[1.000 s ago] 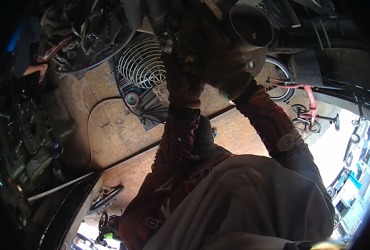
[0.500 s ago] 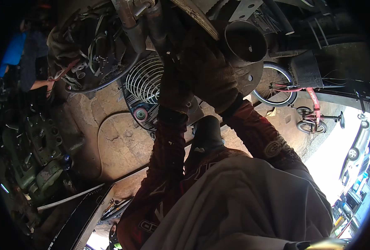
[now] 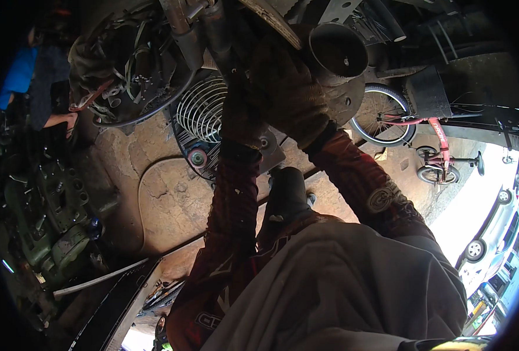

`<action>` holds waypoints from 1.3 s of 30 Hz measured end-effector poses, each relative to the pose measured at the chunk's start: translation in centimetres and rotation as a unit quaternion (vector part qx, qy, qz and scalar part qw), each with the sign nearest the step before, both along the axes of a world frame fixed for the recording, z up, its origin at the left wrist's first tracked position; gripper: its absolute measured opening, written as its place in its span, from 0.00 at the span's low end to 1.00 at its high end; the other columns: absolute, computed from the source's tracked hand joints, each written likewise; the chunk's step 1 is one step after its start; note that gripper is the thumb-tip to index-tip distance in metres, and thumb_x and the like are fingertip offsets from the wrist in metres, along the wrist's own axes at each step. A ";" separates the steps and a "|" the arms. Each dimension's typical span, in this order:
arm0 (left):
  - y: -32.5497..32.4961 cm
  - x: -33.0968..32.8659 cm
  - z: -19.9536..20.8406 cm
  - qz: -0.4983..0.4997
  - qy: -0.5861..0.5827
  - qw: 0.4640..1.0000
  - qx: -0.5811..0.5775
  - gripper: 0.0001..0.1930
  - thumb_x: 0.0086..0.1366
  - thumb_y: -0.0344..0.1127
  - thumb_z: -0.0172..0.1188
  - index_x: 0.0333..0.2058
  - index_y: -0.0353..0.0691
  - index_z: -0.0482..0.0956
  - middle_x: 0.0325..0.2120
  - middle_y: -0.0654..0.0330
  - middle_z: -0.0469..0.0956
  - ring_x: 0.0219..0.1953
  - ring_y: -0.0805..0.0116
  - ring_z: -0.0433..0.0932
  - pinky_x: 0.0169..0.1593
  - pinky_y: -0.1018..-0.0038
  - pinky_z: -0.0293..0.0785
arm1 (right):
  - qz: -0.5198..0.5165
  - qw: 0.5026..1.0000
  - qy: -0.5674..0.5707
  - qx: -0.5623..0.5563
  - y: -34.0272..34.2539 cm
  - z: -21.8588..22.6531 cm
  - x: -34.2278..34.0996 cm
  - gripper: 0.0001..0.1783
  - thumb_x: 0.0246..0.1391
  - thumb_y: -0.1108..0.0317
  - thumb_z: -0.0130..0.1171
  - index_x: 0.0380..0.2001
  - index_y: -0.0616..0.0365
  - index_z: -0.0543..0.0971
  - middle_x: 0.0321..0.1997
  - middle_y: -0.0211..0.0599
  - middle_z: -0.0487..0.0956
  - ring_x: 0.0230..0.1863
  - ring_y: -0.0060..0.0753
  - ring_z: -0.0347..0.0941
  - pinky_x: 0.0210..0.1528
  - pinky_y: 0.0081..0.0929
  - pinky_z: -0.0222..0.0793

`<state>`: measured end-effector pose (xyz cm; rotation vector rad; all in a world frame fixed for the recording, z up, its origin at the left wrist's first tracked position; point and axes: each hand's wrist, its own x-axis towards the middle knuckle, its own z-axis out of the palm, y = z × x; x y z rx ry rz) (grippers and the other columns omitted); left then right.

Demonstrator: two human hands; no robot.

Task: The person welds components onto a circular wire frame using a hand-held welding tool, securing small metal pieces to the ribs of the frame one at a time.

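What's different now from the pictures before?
Outside, the silver car has moved down and left in the picture since half a second ago. The whole view tipped a bit after the first picture. The left hand and right hand stay close together; it's too dark to see any change of grip. The pink bike stayed put.

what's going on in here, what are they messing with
A person in gloves has both hands in among dark metal parts. The left hand and right hand are close together, but shadow hides exactly what they grip. An open-ended round metal tube is just right of the right hand, and a wire cage shows left of the left hand. Farther off to the right is a pink bicycle.
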<state>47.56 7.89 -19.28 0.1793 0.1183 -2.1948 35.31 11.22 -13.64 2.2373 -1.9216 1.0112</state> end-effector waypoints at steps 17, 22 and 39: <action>0.9 3.9 4.1 -0.034 -0.576 0.784 -0.228 0.13 0.65 0.41 0.55 0.36 0.36 0.77 0.26 0.63 0.74 0.24 0.74 0.75 0.31 0.76 0.77 | -0.008 0.997 -0.072 0.022 9.6 2.8 -4.1 0.43 0.38 0.59 0.74 0.57 0.62 0.66 0.56 0.53 0.68 0.53 0.51 0.71 0.52 0.40 0.70; -1.6 4.9 6.8 -0.118 -0.610 0.674 -0.400 0.10 0.64 0.37 0.55 0.32 0.36 0.77 0.25 0.62 0.73 0.24 0.78 0.73 0.27 0.78 0.71 | -0.009 0.982 -0.154 0.104 10.9 1.2 -4.9 0.35 0.44 0.54 0.67 0.54 0.57 0.70 0.44 0.48 0.75 0.43 0.48 0.75 0.43 0.40 0.72; 8.0 4.1 6.9 0.123 -0.679 0.615 -0.382 0.11 0.68 0.34 0.50 0.44 0.36 0.76 0.35 0.60 0.77 0.31 0.73 0.78 0.36 0.78 0.75 | 0.069 0.768 -0.579 0.262 10.6 3.7 -2.8 0.15 0.61 0.66 0.51 0.50 0.57 0.74 0.26 0.30 0.74 0.27 0.20 0.73 0.28 0.21 0.72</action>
